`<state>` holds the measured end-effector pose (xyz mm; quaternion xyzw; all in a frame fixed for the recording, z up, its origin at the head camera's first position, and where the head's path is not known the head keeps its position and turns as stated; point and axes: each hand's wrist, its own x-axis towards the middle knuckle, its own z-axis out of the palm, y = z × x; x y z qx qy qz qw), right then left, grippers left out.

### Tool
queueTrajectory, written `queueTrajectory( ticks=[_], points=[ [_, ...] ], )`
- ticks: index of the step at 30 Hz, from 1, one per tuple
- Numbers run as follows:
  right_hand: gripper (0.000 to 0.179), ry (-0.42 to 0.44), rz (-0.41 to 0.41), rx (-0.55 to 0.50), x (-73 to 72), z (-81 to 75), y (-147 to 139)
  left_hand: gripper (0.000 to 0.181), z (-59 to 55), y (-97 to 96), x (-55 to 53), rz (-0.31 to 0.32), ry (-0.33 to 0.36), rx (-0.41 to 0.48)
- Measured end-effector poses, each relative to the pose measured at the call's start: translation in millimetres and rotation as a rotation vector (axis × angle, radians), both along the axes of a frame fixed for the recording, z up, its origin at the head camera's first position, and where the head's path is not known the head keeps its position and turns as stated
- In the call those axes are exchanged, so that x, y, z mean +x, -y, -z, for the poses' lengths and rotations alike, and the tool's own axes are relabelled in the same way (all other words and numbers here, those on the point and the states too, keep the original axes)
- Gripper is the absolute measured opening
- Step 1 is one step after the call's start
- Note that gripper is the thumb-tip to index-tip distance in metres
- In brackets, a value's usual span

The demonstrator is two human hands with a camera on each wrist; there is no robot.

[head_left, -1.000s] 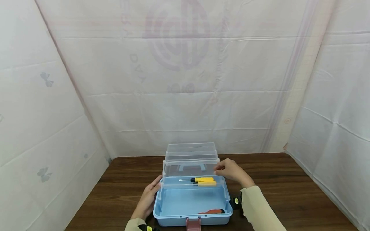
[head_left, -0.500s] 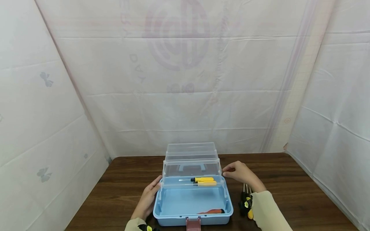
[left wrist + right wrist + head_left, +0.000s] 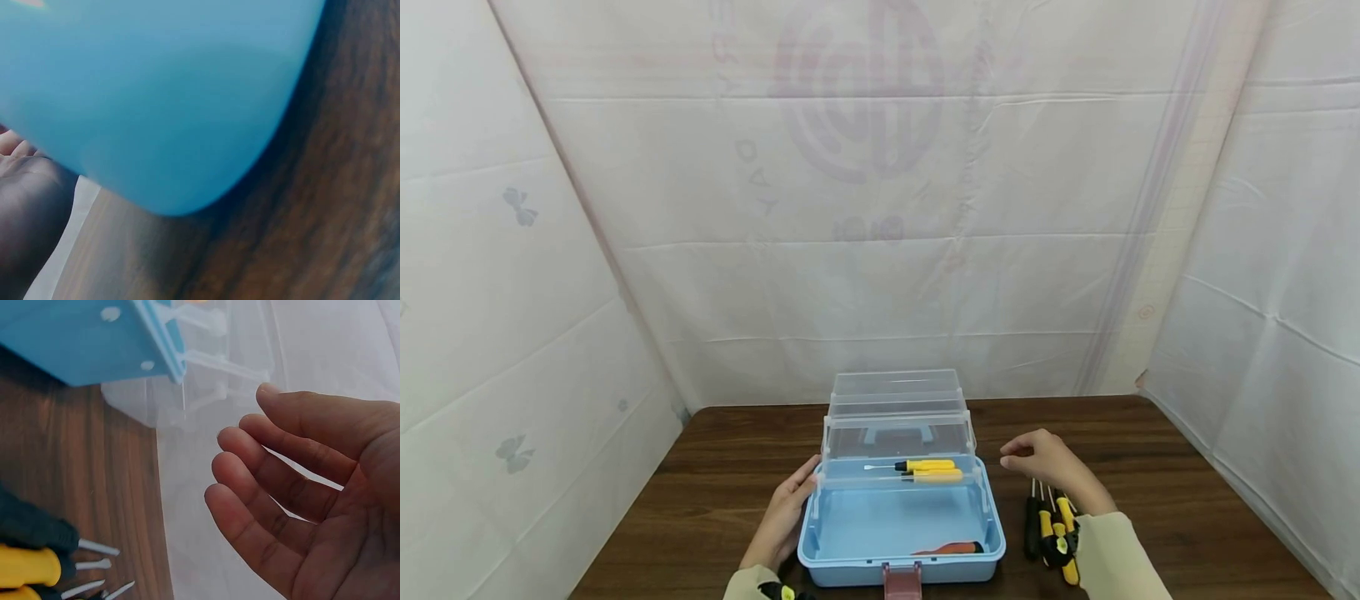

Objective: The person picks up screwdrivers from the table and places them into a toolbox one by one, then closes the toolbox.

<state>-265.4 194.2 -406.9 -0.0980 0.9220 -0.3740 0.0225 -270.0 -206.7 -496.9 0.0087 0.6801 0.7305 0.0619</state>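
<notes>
A light blue toolbox (image 3: 895, 523) stands on the table with its clear plastic lid (image 3: 897, 392) raised. My left hand (image 3: 784, 515) rests against the box's left side, fingers along the rear corner. My right hand (image 3: 1051, 467) is in the air to the right of the box, fingers loosely bent and holding nothing, as the right wrist view also shows. Two yellow-handled screwdrivers (image 3: 931, 466) lie in the clear upper tray. An orange-red handled tool (image 3: 953, 548) lies at the front of the box floor. Below my right hand are several black and yellow screwdrivers (image 3: 1047, 527).
The brown wooden table (image 3: 722, 475) reaches back to a hanging white sheet (image 3: 880, 283), with more sheets at left and right. A reddish latch (image 3: 902, 582) hangs from the box front. The blue box wall (image 3: 169, 112) fills much of the left wrist view.
My right hand has moved from the tray's right end out to the right, uncovering the screwdrivers on the table. The left hand and the box have stayed put.
</notes>
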Motion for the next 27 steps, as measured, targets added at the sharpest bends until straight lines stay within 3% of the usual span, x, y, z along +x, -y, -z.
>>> queueTrajectory(
  ticks=[16, 22, 27],
  points=[
    [0.030, 0.174, 0.120, -0.124, 12.6, 17.3, -27, 0.056, 1.3, -0.4, 0.2, -0.007, -0.007, -0.024],
    [0.028, 0.170, 0.113, -0.073, 14.4, 21.8, -35, 0.056, 1.6, -0.2, 0.0, -0.006, -0.011, -0.019],
    [0.027, 0.164, 0.102, -0.091, 15.3, 29.0, -44, 0.058, 3.2, 0.4, 0.3, -0.004, -0.010, -0.017]
  ],
)
